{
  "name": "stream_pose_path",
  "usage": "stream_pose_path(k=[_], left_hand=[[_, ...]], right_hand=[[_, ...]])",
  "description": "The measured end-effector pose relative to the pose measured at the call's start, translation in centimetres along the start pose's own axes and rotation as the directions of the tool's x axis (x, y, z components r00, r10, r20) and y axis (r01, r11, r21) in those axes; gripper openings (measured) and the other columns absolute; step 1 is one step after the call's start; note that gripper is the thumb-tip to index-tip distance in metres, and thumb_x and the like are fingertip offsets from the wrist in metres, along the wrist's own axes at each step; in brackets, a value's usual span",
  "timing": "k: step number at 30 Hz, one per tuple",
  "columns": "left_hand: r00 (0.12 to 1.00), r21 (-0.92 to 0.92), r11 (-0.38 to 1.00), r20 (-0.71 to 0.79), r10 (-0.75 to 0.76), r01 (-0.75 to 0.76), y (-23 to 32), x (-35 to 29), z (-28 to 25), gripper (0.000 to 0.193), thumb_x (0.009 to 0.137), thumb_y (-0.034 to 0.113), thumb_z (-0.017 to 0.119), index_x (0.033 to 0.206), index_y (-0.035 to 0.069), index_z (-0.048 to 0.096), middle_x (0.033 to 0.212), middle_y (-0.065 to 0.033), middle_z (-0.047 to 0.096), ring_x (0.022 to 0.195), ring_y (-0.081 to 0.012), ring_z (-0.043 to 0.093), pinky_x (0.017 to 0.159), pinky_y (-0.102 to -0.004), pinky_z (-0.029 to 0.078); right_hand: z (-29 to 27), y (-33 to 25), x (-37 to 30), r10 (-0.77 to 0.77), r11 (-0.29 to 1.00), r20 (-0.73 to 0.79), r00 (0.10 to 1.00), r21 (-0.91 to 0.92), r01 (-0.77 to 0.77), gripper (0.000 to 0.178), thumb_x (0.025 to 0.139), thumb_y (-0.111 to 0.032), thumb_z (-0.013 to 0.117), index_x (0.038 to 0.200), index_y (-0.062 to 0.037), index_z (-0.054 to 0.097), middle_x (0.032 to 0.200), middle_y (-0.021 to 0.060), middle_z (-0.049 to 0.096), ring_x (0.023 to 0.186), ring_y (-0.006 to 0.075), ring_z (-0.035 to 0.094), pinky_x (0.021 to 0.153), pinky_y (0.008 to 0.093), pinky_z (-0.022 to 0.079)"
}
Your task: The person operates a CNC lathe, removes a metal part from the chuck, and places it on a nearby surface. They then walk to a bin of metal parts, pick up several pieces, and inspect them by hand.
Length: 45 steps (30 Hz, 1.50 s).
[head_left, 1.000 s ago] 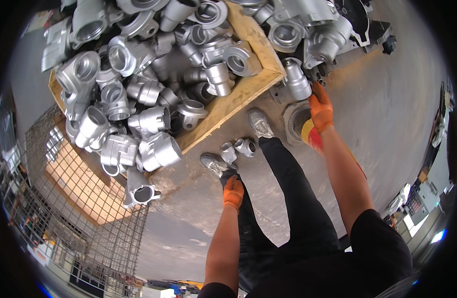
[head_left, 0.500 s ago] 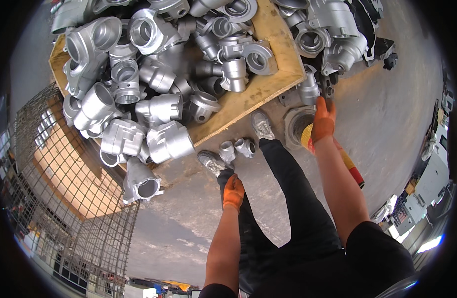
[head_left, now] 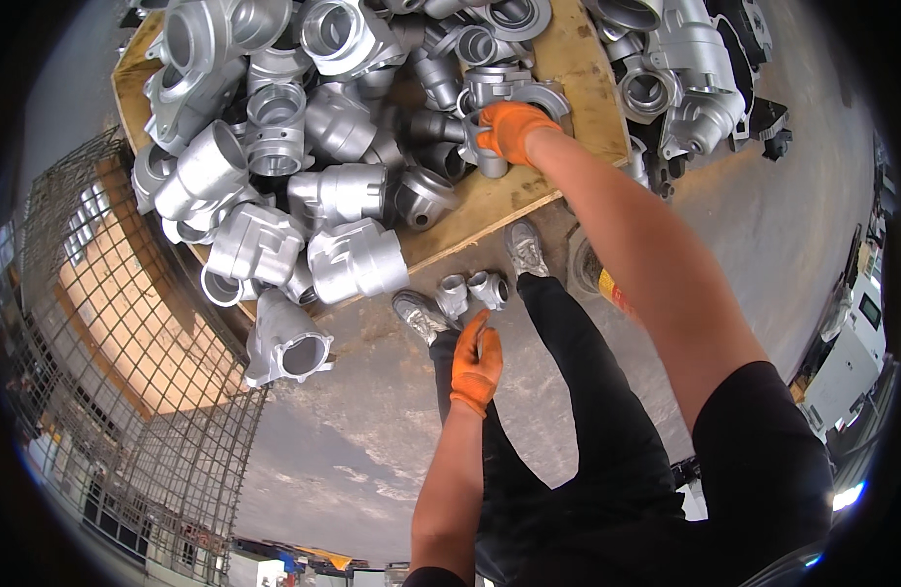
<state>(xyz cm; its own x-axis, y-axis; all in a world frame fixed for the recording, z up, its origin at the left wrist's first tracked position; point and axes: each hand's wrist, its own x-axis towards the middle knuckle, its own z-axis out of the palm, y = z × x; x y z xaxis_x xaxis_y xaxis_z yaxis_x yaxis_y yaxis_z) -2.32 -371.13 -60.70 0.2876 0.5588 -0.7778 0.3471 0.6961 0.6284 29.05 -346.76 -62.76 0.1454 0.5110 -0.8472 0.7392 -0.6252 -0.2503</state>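
Note:
My right hand, in an orange glove, reaches into the right side of a wooden box heaped with silver metal castings. Its fingers are closed over the upper rim of a tube-shaped metal casting, and the glove covers part of that piece. Below the box, my left hand, gloved alike, hangs in front of my leg with its fingers stretched out, holding nothing. Closest to its fingertips, two small silver tube fittings stand on the floor between my shoes.
The wooden box has a raised edge in front of my feet. A wire mesh cage stands at the left. More castings lie beyond the box's right side. A yellow and red cylinder is partly behind my right arm.
My right hand has moved up and left from beside the yellow and red cylinder onto a casting in the box. My left hand has turned and stretched its fingers. The view has shifted slightly.

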Motion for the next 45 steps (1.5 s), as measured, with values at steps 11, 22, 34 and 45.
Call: stream_pose_path(k=[11,22,34,45], left_hand=[[0.883,-0.291,0.834,-0.118,0.454,-0.468,20.6,3.7,1.4,0.085,0.089,0.029,0.071,0.153,-0.002,0.025,0.146,-0.0171,0.043,0.129,-0.0302,0.049,0.109,-0.0401,0.037],[0.937,-0.634,0.755,0.133,0.322,-0.169,21.7,1.0,4.0,0.065,0.088,0.029,0.075,0.140,0.001,0.048,0.123,-0.0059,0.063,0.111,-0.0152,0.059,0.099,-0.0320,0.044],[0.957,-0.533,0.802,-0.055,0.284,-0.269,23.5,-2.0,5.7,0.052,0.088,0.013,0.075,0.133,0.000,0.054,0.130,-0.0074,0.055,0.115,-0.0169,0.057,0.099,-0.0329,0.045],[0.868,-0.226,0.843,-0.222,0.444,-0.488,22.2,-2.6,5.7,0.032,0.082,0.017,0.080,0.111,0.008,0.069,0.134,-0.0143,0.051,0.124,-0.0260,0.046,0.107,-0.0384,0.034]], right_hand=[[-5.4,3.6,-17.3,-0.540,0.528,-0.397,0.742,0.527,0.666,0.024,0.083,-0.015,0.079,0.099,0.0011,0.070,0.098,0.0103,0.066,0.085,0.0165,0.060,0.074,0.0304,0.047],[-4.0,4.3,-21.4,-0.679,0.328,-0.539,0.499,0.386,0.862,0.029,0.083,-0.001,0.074,0.111,0.0019,0.068,0.105,0.0078,0.067,0.074,0.0095,0.055,0.065,0.0271,0.043],[-1.7,5.6,-21.9,-0.461,0.151,-0.566,0.684,0.709,0.689,0.022,0.085,0.005,0.071,0.106,-0.0002,0.070,0.128,0.0215,0.060,0.076,0.0128,0.060,0.067,0.0259,0.050],[-0.6,7.3,-20.5,-0.561,0.192,-0.681,0.470,0.445,0.875,0.055,0.078,0.002,0.071,0.129,0.0092,0.054,0.142,0.0190,0.051,0.091,0.0156,0.059,0.081,0.0281,0.049]])
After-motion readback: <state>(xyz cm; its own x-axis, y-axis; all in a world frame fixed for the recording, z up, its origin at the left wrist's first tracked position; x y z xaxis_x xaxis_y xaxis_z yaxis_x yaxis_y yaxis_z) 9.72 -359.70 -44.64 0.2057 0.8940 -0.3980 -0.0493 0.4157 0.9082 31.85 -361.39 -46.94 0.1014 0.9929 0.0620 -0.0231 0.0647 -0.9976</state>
